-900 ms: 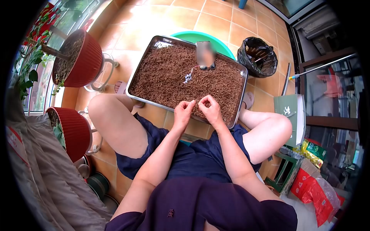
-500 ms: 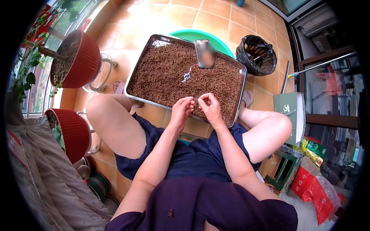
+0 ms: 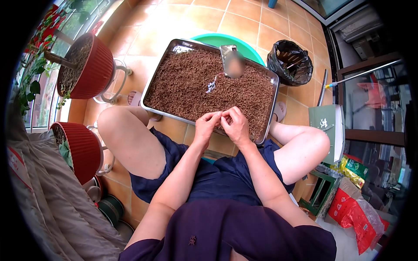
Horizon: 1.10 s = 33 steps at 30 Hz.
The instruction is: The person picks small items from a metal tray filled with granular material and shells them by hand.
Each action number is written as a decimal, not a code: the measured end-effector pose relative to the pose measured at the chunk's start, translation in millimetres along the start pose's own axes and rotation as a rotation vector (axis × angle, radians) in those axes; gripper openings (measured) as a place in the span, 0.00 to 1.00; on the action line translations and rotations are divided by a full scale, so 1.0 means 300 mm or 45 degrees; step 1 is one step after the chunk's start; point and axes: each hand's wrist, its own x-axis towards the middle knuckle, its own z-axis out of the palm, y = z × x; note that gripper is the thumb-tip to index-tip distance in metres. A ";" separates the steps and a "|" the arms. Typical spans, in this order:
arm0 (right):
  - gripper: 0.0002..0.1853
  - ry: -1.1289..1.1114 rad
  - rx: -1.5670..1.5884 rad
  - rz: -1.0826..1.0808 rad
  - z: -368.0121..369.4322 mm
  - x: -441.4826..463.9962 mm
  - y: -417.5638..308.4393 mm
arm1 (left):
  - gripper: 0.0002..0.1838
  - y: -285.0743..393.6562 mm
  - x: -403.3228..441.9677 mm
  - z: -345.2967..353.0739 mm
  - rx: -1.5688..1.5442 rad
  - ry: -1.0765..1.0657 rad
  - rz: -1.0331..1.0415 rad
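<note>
The left hand (image 3: 208, 128) and right hand (image 3: 236, 126), fingertips together, meet over the tray (image 3: 167, 114) (anything pinched is hidden).

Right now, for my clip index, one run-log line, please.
left hand, right hand: fingertips together | place: over tray, near edge | held item: unclear | tray fill: brown granules | phone: far side

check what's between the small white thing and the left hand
Between the small white thing and left hand, the head view shows only brown crumbly material.
</note>
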 end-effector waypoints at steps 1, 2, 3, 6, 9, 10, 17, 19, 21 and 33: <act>0.03 -0.013 -0.019 -0.012 0.000 0.000 -0.005 | 0.12 -0.007 0.005 -0.006 0.000 0.007 -0.008; 0.03 -0.026 -0.037 -0.024 0.000 -0.001 -0.010 | 0.12 -0.015 0.011 -0.010 -0.062 0.009 -0.020; 0.03 -0.037 -0.052 -0.047 -0.003 -0.002 -0.017 | 0.12 -0.026 0.019 -0.016 -0.124 0.010 -0.033; 0.03 -0.050 -0.020 -0.068 -0.007 -0.003 -0.025 | 0.12 -0.051 0.032 -0.034 -0.351 0.025 -0.111; 0.03 0.001 0.100 0.033 0.009 -0.002 0.013 | 0.12 -0.052 0.029 -0.038 -0.494 0.103 -0.164; 0.03 0.037 0.093 0.086 0.006 0.002 0.036 | 0.12 -0.047 0.027 -0.036 -0.523 0.138 -0.175; 0.13 0.505 -0.282 0.465 -0.094 0.038 0.377 | 0.13 -0.035 0.023 -0.038 -0.572 0.161 -0.178; 0.20 0.546 -0.286 0.633 -0.119 0.060 0.439 | 0.14 -0.031 0.024 -0.043 -0.573 0.136 -0.190; 0.26 0.512 -0.175 0.767 -0.103 0.080 0.507 | 0.15 -0.036 0.021 -0.050 -0.577 0.110 -0.179; 0.14 -0.330 -0.316 -0.060 0.107 -0.028 0.169 | 0.14 -0.053 0.041 -0.101 -0.560 0.370 -0.319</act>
